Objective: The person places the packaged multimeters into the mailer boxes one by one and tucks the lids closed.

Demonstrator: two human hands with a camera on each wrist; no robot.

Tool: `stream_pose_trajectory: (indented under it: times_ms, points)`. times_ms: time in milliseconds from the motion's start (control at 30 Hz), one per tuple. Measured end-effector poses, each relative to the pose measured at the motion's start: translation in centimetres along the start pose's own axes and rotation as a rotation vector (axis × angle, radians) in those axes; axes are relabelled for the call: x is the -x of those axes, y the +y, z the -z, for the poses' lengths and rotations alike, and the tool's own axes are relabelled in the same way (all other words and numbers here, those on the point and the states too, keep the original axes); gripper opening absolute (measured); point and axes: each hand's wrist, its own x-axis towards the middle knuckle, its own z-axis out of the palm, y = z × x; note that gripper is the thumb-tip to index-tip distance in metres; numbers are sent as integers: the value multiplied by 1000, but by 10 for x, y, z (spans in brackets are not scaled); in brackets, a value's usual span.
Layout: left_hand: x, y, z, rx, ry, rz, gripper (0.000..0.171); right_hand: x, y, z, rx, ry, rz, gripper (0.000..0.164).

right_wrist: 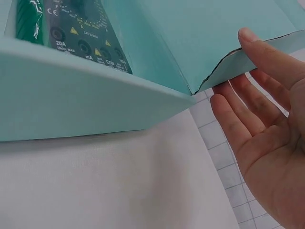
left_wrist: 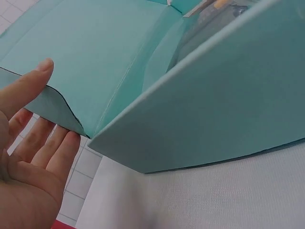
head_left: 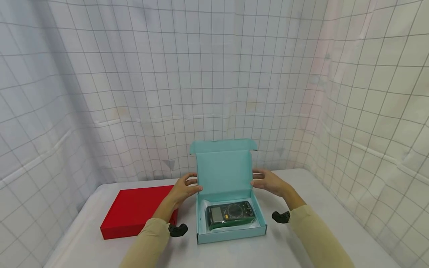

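Observation:
A light teal cardboard box (head_left: 231,233) stands on the table with its lid (head_left: 223,171) raised upright at the back. Inside, in clear plastic wrap, lies a digital multimeter (head_left: 231,214) with a dark face, a dial and a green edge. My left hand (head_left: 182,190) holds the lid's left side edge, thumb on the inner face and fingers behind. At the opposite edge my right hand (head_left: 269,182) grips the lid the same way. Both wrist views show the side flaps between thumb and fingers; the right one also shows the multimeter's jacks (right_wrist: 86,46).
To the left lies a closed red box (head_left: 137,210), partly behind my left forearm. A white cloth covers the table (head_left: 231,257). White curtains (head_left: 214,74) with a dark grid hang behind and at both sides. A black strap piece (head_left: 280,217) sticks out from each wrist.

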Motion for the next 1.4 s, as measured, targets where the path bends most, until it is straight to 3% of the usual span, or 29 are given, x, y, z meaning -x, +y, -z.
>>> stream_pose_trajectory:
  times_ms: [433, 667, 800, 1100, 1400]
  points:
    - [9, 0, 1, -116, -22, -29, 69, 8, 2, -3, 68, -4, 41, 66]
    - [17, -12, 3, -179, -144, -86, 72, 17, 7, -1, 161, -29, 53, 98]
    - [17, -12, 3, -170, -171, -116, 70, 21, 2, -1, 164, -56, 81, 102]
    - [24, -8, 3, -195, -135, -124, 69, 20, 1, -7, 126, -99, 121, 100]
    - [26, -11, -1, -199, -171, -164, 65, 27, 10, -10, 128, -94, 128, 99]
